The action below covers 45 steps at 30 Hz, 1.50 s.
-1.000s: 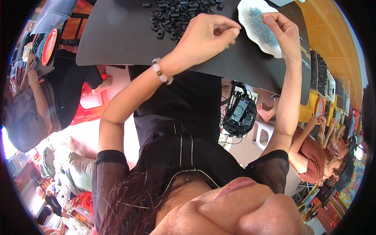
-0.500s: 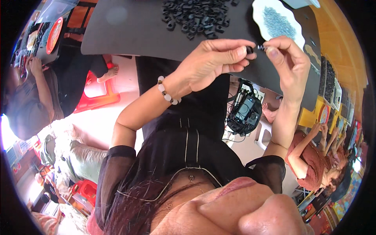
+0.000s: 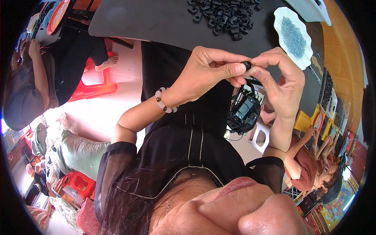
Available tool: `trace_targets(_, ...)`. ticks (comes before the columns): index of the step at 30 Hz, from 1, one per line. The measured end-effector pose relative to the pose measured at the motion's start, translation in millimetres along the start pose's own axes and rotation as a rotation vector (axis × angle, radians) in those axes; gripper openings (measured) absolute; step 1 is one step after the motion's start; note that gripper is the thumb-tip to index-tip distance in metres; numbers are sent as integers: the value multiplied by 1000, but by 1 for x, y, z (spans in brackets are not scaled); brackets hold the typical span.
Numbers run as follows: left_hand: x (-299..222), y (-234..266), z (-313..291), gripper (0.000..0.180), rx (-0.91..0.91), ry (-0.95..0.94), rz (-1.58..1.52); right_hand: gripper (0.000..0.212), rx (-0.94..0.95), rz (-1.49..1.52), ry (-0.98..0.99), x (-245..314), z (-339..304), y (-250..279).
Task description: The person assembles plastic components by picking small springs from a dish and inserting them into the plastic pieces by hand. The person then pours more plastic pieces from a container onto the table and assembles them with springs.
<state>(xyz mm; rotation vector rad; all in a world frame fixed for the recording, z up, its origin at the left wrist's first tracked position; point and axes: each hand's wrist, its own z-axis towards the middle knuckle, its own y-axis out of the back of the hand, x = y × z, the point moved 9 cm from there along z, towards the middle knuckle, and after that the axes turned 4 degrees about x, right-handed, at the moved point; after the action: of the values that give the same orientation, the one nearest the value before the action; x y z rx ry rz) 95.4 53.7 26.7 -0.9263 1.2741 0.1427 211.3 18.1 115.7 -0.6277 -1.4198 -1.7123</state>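
Observation:
My left hand [image 3: 205,74] pinches a small black plastic part [image 3: 247,65] between thumb and fingertips. Thumb and forefinger of my right hand [image 3: 281,80] are closed at the right end of that part. The small silvery coil spring seen there earlier is now hidden by the fingertips. Both hands are raised at the table's near edge. Beyond them lies a heap of similar black plastic parts [image 3: 225,17]. A white scalloped plate [image 3: 277,21] to the right holds a mound of tiny bluish-silver pieces [image 3: 293,37].
Everything rests on a dark table [image 3: 133,19] with a white container [image 3: 309,9] at the far right. Below the edge hangs a black device with cables [image 3: 246,109]. A red stool [image 3: 94,92] and a seated person [image 3: 31,86] are left; other people sit at right.
My right hand has come left until its fingertips meet the black part in my left hand, and the spring has gone from sight. The view has shifted, so the table things appear farther right.

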Motion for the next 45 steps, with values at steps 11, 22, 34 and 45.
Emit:
trace_targets(11, 3, 2, -18, 28, 143, 67, -127, 22, 280, 583, -232, -21, 9, -43)
trace_targets(22, -4, 35, -26, 28, 5, 36, 60, 14, 53, 31, -250, -46, 42, -30)
trace_targets(34, -15, 60, -38, 24, -124, -102, 70, 18, -68, -705, 298, -11, 57, -62)
trace_targets(45, -21, 68, -35, 23, -168, -179, 86, 11, -229, -431, 214, 0, 58, -39)
